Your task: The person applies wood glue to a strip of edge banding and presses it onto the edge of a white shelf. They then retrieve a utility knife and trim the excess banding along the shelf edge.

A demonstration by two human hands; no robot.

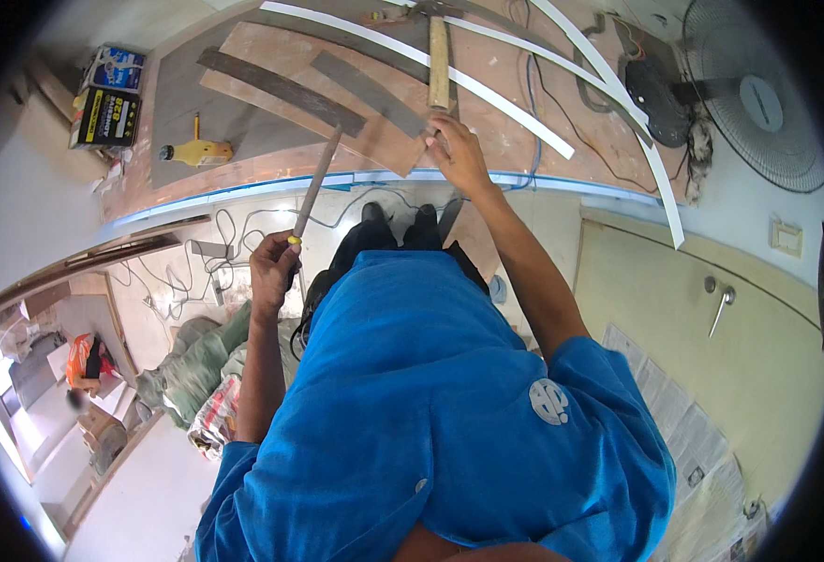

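My left hand [273, 272] is closed around the yellow-collared handle end of a long, narrow metal file [316, 187]. The file slants up and away, its tip near the end of a dark brown strip [281, 87]. My right hand [463, 159] is at the near side of the work surface with thumb and fingers apart. Its fingertips are by the end of a grey-brown strip [374, 94]; whether they touch it I cannot tell. Both strips lie on a larger brown sheet [271, 51]. Just beyond my right fingers lies a hammer [439, 70] with a wooden handle.
Long white strips [515, 110] cross the work surface [515, 150]. A yellow bottle [201, 152] and boxes [107, 117] are at the left. A fan [758, 103] stands at the right beside cables. More cables [182, 272] trail over the floor; cloth sacks [196, 370] lie lower left.
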